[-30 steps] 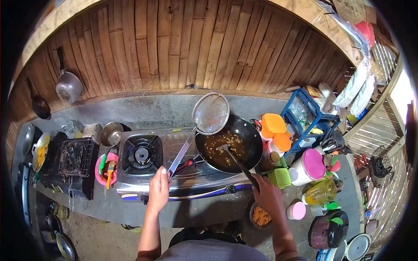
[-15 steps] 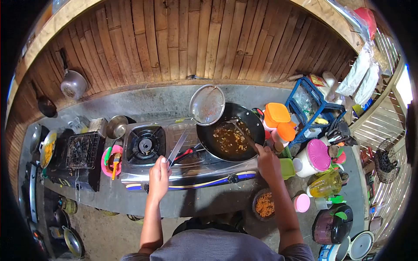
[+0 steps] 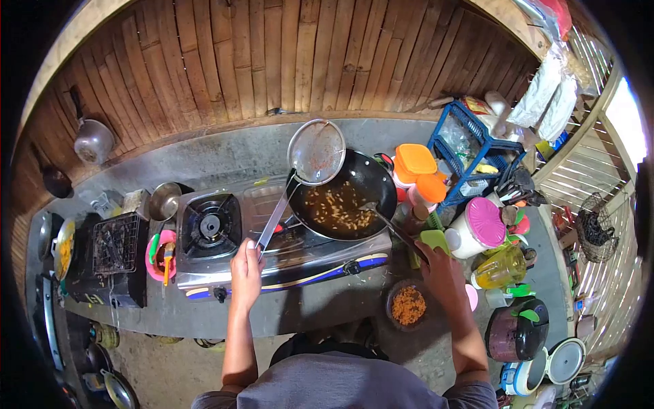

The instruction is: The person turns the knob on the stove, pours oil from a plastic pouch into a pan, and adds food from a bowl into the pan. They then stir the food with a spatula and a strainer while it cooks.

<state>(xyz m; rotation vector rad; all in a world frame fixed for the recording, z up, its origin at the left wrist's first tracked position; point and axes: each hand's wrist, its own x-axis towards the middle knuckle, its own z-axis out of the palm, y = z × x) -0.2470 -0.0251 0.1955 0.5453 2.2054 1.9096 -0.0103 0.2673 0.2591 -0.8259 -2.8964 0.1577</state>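
Note:
My left hand is closed round the long metal handle of a mesh strainer, whose round basket hangs over the far left rim of a black wok. In the wok, small pale pieces lie in brown liquid. My right hand grips a spatula by its dark handle; its metal blade dips into the liquid at the wok's right side. The wok stands on the right burner of a gas stove.
The left burner holds nothing. Farther left are a pink bowl with a brush and a grill rack. To the right stand orange-lidded containers, a pink-lidded tub and a blue rack. A bowl of orange crumbs sits near my right arm.
My right hand has drawn back toward me and to the right, bringing the spatula blade toward the wok's right side. The strainer still hangs over the wok's rim. The view has shifted slightly.

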